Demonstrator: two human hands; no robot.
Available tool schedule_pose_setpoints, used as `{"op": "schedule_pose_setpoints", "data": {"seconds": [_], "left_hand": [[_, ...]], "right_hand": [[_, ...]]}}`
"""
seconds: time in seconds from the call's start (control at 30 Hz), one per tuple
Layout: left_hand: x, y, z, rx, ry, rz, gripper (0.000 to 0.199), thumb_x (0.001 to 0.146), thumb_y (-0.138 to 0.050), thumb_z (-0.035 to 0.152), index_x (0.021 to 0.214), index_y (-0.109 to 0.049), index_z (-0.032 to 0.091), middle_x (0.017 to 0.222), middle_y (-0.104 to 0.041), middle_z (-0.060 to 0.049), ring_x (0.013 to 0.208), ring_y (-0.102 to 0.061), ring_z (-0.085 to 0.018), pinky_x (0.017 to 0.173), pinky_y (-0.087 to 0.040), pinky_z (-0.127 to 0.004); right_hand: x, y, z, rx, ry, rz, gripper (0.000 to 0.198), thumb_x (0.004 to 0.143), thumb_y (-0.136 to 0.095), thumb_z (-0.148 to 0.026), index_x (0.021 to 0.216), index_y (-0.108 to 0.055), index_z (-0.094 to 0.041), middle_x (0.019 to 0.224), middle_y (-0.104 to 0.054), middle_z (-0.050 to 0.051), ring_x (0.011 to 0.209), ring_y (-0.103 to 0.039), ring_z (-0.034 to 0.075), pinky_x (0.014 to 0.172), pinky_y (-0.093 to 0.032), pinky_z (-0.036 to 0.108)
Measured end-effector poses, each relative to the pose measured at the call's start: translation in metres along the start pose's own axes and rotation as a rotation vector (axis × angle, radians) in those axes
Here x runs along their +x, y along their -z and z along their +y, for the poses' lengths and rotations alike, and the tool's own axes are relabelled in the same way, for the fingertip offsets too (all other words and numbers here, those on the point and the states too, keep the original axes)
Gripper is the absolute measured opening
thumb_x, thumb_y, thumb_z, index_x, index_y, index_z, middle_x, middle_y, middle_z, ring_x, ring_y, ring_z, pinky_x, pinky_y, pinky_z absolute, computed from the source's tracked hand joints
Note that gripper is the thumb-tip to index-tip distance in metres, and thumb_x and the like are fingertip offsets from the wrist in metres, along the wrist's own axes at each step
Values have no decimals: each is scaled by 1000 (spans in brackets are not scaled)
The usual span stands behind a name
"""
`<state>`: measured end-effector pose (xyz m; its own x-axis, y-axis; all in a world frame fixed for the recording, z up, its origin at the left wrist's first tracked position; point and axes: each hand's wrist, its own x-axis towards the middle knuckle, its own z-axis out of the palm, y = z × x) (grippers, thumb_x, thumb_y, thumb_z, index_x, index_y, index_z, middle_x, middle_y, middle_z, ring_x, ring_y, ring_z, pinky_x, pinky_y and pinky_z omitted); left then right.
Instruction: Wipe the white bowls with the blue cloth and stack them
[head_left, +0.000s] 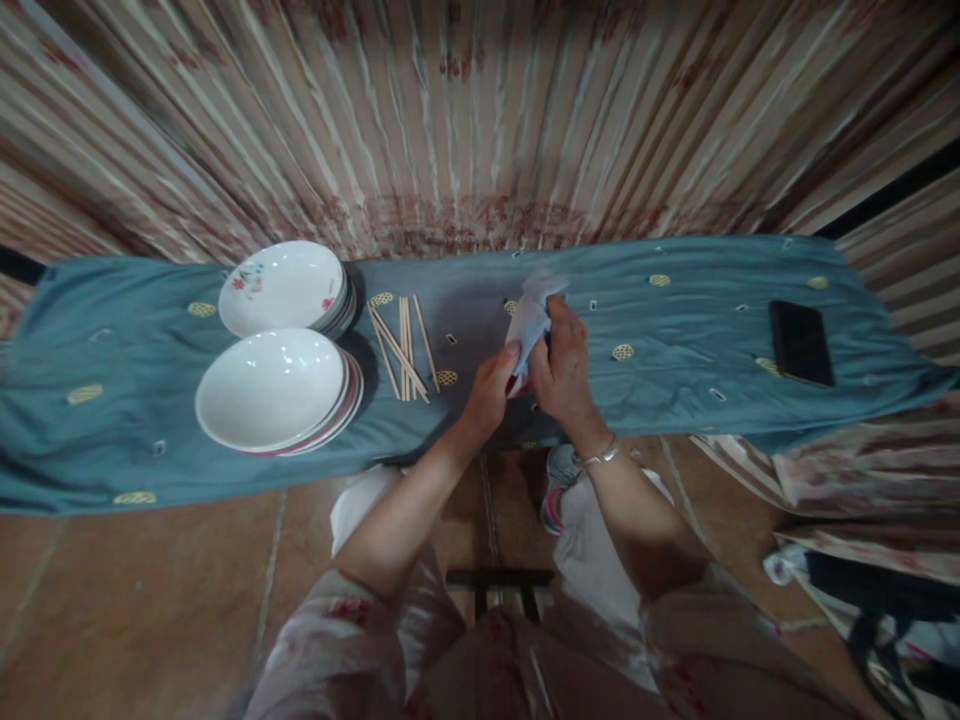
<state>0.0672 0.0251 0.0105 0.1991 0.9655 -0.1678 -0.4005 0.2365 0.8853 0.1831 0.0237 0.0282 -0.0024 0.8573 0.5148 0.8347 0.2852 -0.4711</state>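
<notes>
Over the middle of the table, my left hand (489,392) and my right hand (561,365) are close together, both closed on a thin bluish-white cloth or tissue (531,318). My left thumb presses on its lower left side, while my right fingers bunch it from the right. Something white and dark red shows just under the cloth between the hands, mostly covered, and I cannot make out its kind. To the left of my hands lie several pale wooden chopsticks (426,343), some crossed. Further left stand a stack of white bowls (266,390) and a stack of flower-printed plates (292,290).
A teal patterned cloth (675,330) covers the long narrow table. Near its right end lies a black phone (801,342). A pleated curtain (465,120) hangs along the far edge. Below are floor tiles (187,580), my legs, and a dark bag-like item (885,590) at lower right.
</notes>
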Motion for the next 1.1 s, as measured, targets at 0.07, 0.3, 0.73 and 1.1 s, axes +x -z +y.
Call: {"op": "schedule_pose_setpoints", "data": {"seconds": [0.07,0.3,0.73,1.1], "left_hand": [[-3,-5,2,15,-18,-49,40,88,-65,56,73,-66,19,72,-65,-3,85,-65,-22,86,-51,-35],[-15,-11,11,125,-10,-111,38,84,-69,53,67,-65,20,69,-64,-1,79,-63,-21,84,-48,-35],[1,23,13,341,-267,83,10,86,-65,22,88,-75,23,108,-76,-5,112,-65,-22,109,-41,-35],[9,33,9,332,-220,196,19,79,-72,21,97,-72,23,117,-73,-6,123,-61,-24,117,-37,-41]], "right_hand": [[1,2,4,22,-17,22,53,104,-27,-33,152,-36,-13,150,-51,19,142,-45,30,117,-36,54],[1,9,23,26,-105,3,54,102,-33,-33,148,-39,-5,137,-60,24,122,-60,30,103,-50,50],[4,6,32,-141,-290,-101,52,96,-30,-19,142,-46,-2,108,-74,23,96,-70,30,85,-54,40],[3,21,50,-480,-39,-228,38,98,-31,-14,98,-69,-15,126,-67,24,78,-61,23,67,-44,34]]}}
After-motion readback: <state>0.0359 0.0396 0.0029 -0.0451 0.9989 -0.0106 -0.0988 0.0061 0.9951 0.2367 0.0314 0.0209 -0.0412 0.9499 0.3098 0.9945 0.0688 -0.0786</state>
